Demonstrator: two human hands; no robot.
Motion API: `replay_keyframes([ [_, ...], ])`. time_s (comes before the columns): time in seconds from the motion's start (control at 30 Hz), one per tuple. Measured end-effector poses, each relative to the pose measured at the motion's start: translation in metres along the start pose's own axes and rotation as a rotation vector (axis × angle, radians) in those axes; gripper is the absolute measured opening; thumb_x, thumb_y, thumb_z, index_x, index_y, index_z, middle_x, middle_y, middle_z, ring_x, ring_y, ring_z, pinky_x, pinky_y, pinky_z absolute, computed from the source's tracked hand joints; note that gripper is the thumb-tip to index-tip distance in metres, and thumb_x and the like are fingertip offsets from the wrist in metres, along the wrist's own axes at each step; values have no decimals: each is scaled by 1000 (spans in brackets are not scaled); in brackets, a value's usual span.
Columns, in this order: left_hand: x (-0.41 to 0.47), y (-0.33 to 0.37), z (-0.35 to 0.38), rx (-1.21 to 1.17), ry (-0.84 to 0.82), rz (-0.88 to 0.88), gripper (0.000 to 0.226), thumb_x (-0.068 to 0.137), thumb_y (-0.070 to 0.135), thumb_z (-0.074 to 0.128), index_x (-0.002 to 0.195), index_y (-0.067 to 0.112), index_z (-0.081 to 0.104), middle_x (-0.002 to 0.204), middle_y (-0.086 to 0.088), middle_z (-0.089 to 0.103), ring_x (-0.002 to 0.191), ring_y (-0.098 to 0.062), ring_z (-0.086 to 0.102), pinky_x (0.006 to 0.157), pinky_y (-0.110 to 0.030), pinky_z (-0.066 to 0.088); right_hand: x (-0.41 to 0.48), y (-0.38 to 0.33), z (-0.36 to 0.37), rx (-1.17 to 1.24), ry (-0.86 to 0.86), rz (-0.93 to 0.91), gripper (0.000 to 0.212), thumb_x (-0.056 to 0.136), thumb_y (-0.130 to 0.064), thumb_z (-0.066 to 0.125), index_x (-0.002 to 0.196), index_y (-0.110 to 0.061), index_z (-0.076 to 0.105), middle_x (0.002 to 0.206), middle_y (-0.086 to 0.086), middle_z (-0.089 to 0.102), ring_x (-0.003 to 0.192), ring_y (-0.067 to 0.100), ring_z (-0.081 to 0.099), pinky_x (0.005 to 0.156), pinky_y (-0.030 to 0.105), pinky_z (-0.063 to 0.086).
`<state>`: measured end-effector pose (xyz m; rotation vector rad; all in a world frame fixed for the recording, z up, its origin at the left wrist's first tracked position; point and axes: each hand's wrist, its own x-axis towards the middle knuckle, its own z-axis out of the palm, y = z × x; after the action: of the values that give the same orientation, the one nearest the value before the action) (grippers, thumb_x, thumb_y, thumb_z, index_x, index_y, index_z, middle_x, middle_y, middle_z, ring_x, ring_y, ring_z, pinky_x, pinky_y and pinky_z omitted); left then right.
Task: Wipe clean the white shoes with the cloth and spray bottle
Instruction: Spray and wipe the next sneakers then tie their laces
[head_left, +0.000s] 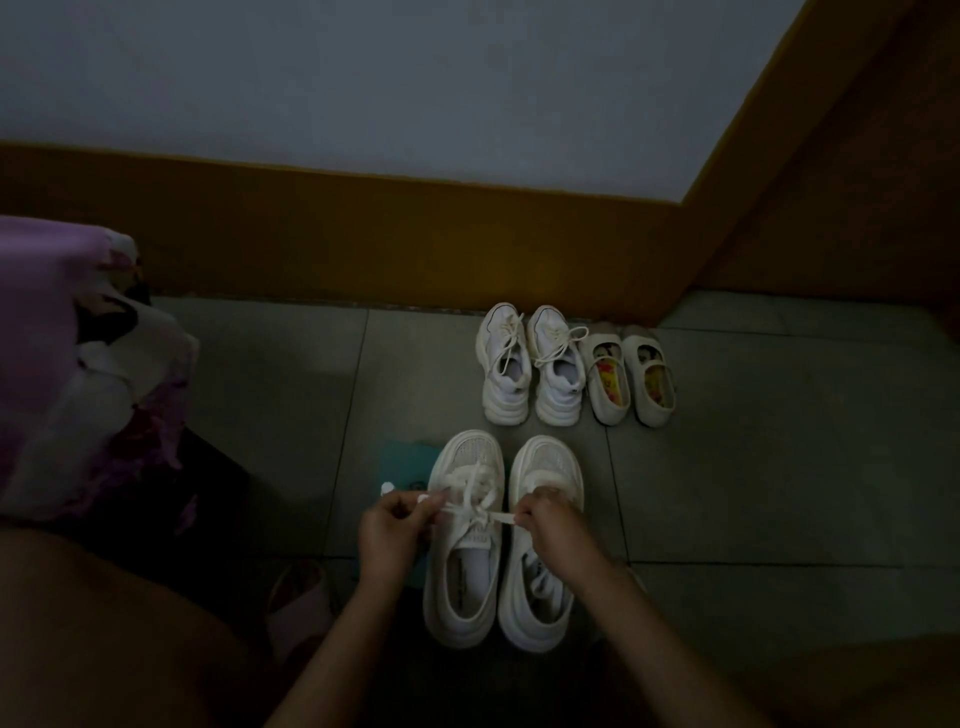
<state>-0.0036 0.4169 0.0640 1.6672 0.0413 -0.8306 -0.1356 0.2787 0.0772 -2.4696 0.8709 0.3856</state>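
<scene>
While the near shoes (540, 587) sit side by side on the floor (753, 467), the left hand (392, 530) pinches one end of the lace (488, 517) on the left shoe (462, 597). The right hand (550, 525) pinches the other end. This looks like tying or untying, not wiping yet. A green cloth (405, 460) lies just beside that shoe. The spray bottle is too dark to make out. Next, both hands should let go and pick up the cloth. More shoes (553, 374) wait by the wall.
</scene>
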Motion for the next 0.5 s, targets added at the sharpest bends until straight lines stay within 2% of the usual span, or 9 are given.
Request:
replay_keyframes([
  [0.2,1,4,-1,-73,12,-85,16,83,0,63,67,0,61,44,0,63,37,-5,56,40,-14,46,-2,0,3,-96,-33,-7,21,85,0,53,104,-4,61,111,12,59,106,25,55,86,26,42],
  [0.33,-5,10,-1,-57,35,-86,14,82,-3,63,68,-2,61,42,2,62,38,-4,58,41,-12,47,2,8,6,-83,-78,19,25,89,-4,51,111,-4,62,118,13,59,110,24,55,95,25,43],
  [0.37,-7,11,-1,-31,47,-72,13,81,-2,64,69,-3,62,41,4,62,37,-2,58,40,-11,46,1,10,7,-93,-68,14,25,90,-5,50,112,-3,62,119,13,58,111,24,54,95,20,42],
  [0.43,-9,14,-2,60,78,-40,11,79,2,67,69,0,65,38,8,60,37,-1,57,39,-8,43,-1,12,8,-136,-9,22,23,91,-6,46,104,-1,64,113,14,58,100,18,53,76,-1,35],
  [0.47,-9,14,-3,102,92,-26,12,79,4,69,68,3,65,39,8,60,38,-1,57,39,-7,42,-3,11,7,-136,13,40,21,91,-5,44,95,-1,64,107,13,58,92,14,50,68,-4,33],
  [0.5,-9,15,-4,129,106,-18,15,78,5,70,65,6,65,43,6,62,38,0,56,40,-7,41,-3,10,7,-95,-18,62,20,91,-5,44,82,-3,61,103,12,57,90,12,48,72,0,36],
])
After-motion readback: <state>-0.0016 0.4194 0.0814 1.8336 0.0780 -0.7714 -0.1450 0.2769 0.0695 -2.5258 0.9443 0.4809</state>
